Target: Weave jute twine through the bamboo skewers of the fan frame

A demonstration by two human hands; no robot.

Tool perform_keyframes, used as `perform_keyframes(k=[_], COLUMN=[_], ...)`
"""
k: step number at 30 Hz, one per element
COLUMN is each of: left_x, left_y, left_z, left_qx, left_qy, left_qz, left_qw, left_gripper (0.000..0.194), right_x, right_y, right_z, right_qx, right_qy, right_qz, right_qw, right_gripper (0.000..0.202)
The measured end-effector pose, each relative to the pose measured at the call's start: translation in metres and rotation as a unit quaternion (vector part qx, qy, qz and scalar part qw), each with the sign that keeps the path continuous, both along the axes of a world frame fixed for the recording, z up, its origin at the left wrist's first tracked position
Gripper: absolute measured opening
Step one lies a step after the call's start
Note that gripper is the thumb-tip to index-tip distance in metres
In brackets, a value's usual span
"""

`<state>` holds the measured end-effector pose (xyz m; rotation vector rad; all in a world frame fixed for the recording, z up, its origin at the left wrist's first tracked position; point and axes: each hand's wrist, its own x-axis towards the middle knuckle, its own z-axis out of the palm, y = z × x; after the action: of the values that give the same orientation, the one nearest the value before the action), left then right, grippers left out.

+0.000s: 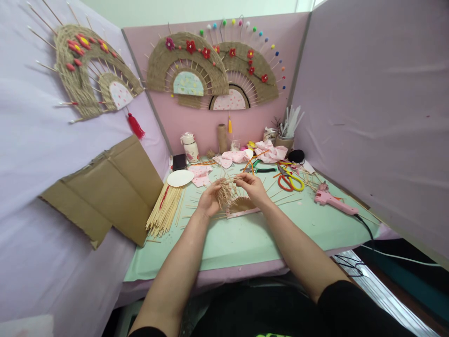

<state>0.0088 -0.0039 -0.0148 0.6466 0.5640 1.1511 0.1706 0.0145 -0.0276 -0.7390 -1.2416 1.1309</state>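
My left hand [209,198] is closed around a loose bundle of tan twine [226,195]. My right hand [251,185] pinches strands at the top right of that bundle, thumb and fingers together. Both hands are raised over the green tabletop. Beneath them lies a half-round fan base [244,206], brown with a pink lower edge and thin wooden sticks spreading out from it. The bundle and my hands hide part of this base.
At left, many wooden sticks [164,210] lie beside a white disc [180,178] and leaning cardboard [108,192]. Scissors [286,179], pliers [263,170] and a pink glue gun [335,201] with a cord lie at right. A bottle [190,148] stands behind.
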Motion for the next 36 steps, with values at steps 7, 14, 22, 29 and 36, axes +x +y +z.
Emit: perform_keyframes(k=[7,14,22,29,36], left_x=[0.004,0.005,0.010,0.011,0.012], left_y=[-0.006,-0.006,-0.004,0.000,0.000], left_z=[-0.001,-0.001,-0.004,-0.012,-0.012], left_qx=[0.040,0.037,0.053,0.093,0.103], left_qy=[0.096,0.108,0.124,0.165,0.173], left_qz=[-0.051,-0.055,0.019,0.053,0.047], left_qw=[0.993,0.992,0.991,0.980,0.978], left_gripper=[0.037,0.036,0.033,0.035,0.035], right_x=[0.004,0.003,0.005,0.004,0.005], right_y=[0.003,0.000,0.001,0.004,0.006], right_z=[0.002,0.006,0.004,-0.003,-0.005], right_qx=[-0.056,-0.066,-0.059,-0.033,-0.023], right_qy=[0.077,0.106,0.085,0.028,0.028], right_qz=[-0.004,0.014,0.030,-0.003,-0.020], right_qw=[0.995,0.992,0.994,0.999,0.999], right_gripper=[0.026,0.015,0.018,0.025,0.026])
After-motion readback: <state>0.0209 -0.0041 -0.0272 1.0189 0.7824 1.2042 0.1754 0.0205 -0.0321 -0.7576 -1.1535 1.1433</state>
